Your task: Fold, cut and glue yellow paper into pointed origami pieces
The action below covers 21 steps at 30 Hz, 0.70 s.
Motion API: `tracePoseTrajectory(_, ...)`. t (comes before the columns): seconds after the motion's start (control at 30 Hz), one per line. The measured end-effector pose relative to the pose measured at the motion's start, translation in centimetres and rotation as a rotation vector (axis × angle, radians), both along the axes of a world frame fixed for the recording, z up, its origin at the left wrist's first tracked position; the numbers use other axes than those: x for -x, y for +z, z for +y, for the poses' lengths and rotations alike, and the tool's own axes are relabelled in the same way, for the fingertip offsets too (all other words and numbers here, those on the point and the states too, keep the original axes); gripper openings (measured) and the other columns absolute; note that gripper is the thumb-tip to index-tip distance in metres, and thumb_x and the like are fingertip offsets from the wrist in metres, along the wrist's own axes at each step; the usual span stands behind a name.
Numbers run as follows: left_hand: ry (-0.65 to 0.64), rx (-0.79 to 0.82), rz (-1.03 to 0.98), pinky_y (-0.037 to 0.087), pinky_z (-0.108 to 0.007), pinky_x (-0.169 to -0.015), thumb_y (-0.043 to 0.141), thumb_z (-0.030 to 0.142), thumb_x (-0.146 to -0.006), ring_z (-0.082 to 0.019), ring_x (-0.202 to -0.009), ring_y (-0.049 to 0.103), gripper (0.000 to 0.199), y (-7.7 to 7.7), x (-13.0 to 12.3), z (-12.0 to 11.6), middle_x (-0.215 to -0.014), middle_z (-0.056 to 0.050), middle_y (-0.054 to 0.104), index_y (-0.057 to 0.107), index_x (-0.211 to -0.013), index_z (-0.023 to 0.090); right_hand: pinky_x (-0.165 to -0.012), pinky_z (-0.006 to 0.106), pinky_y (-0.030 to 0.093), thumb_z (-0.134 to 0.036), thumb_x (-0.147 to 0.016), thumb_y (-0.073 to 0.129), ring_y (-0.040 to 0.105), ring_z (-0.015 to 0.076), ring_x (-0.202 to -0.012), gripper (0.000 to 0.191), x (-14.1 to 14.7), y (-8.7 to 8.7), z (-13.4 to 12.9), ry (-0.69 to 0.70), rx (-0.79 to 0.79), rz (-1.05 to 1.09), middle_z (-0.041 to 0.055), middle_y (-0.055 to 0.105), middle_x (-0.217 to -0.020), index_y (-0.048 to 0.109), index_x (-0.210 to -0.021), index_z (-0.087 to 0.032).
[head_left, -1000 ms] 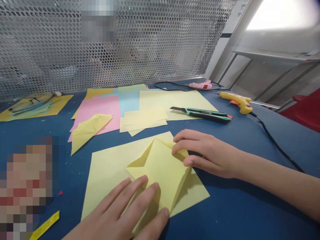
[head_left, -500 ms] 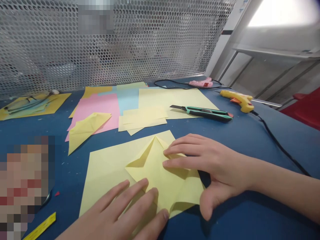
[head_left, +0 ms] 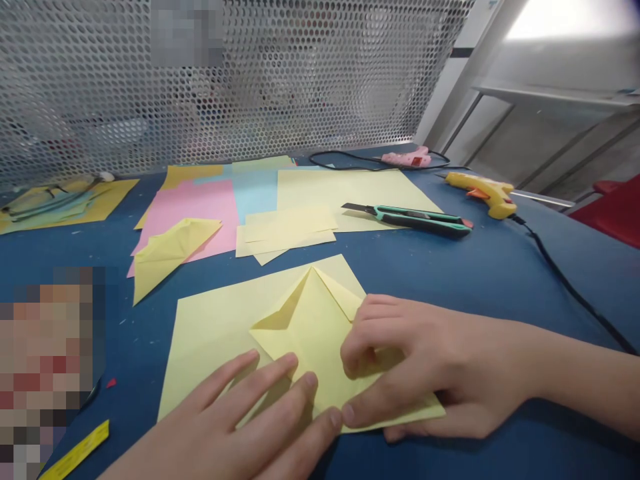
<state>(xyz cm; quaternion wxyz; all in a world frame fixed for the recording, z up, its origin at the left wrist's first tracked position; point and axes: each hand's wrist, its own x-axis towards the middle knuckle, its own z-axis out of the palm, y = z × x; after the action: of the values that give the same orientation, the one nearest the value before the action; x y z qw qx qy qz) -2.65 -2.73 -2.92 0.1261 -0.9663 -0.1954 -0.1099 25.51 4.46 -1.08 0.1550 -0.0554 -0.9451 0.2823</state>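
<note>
1. One yellow sheet (head_left: 215, 333) lies flat on the blue table (head_left: 475, 273), near its front edge; it is partly folded, with a raised pointed flap in its middle.
2. The left hand (head_left: 240, 427) rests palm down on the front part of that sheet, its four visible fingers stretched out and slightly spread, fingertips pressing the folded flap.
3. The right hand (head_left: 425, 367) sits on the right corner of the same sheet. Its fingers are curled together and pinch a fold of the paper; the thumb lies flat along the sheet's front edge, its tip almost touching the left hand's nearest fingertip.
4. Behind the yellow sheet lies one small stack of pale yellow slips (head_left: 285, 233), several pieces overlapping; the exact count cannot be told.
5. Behind and left of the sheet lies one folded yellow piece (head_left: 170, 253), partly on one pink sheet (head_left: 200, 213).
6. Further behind are one light blue sheet (head_left: 255, 190) and one large yellow sheet (head_left: 345, 190), side by side.
7. One utility knife (head_left: 415, 219) with a green-and-black handle rests on the right edge of that large sheet.
8. Two glue guns lie well behind and right of the folded sheet: one yellow glue gun (head_left: 483, 193) with a black cord, and one pink glue gun (head_left: 405, 159) by the perforated metal screen (head_left: 300, 73).
9. At the far left, one orange-yellow sheet (head_left: 95, 203) carries greenish papers.
10. One yellow strip (head_left: 75, 453) lies left of the left hand.
</note>
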Motion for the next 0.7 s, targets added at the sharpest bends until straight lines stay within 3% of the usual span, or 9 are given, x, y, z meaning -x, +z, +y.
tracePoseTrajectory(0.13,-0.02,-0.017,0.047,0.008,-0.045,-0.12,0.048,0.022,-0.098,-0.023,-0.124,0.053,0.039,-0.2,0.1,0.1,-0.134,0.001,0.062,0.053,-0.137,0.025,-0.087,0.031,0.041,-0.029,-0.096,0.056,0.054,0.0145,-0.084,0.025,0.0,-0.1,0.0,0.006,0.079,0.001,0.0083,0.059,-0.093,0.077,-0.104,-0.017)
tracePoseTrajectory(0.4,-0.02,0.012,0.057,0.011,-0.044,-0.12,0.041,0.021,-0.099,-0.024,-0.135,0.045,0.043,-0.2,0.6,-0.2,-0.141,-0.002,0.056,0.05,-0.141,0.023,-0.088,0.032,0.041,-0.024,-0.091,0.064,0.053,0.0148,-0.084,0.022,-0.1,0.0,0.0,0.006,0.09,-0.015,0.0084,0.06,-0.096,0.076,-0.108,-0.017)
tracePoseTrajectory(0.53,0.015,0.006,0.089,0.01,-0.044,-0.121,0.031,0.01,-0.099,-0.023,-0.137,0.041,0.048,0.0,0.3,-0.5,-0.14,0.0,0.057,0.046,-0.143,0.023,-0.089,0.032,0.042,-0.025,-0.092,0.062,0.054,0.0148,-0.083,0.022,-0.2,-0.1,0.0,0.004,0.069,-0.002,0.0084,0.06,-0.095,0.076,-0.108,-0.017)
tracePoseTrajectory(0.7,-0.036,-0.001,0.077,0.013,-0.047,-0.121,0.034,0.012,-0.097,-0.029,-0.145,0.027,0.045,1.0,0.0,0.1,-0.154,-0.002,0.041,0.048,-0.14,0.016,-0.088,0.032,0.043,-0.028,-0.091,0.062,0.055,0.0152,-0.085,0.023,-0.1,0.0,0.0,0.014,0.042,-0.011,0.0081,0.06,-0.097,0.074,-0.108,-0.018)
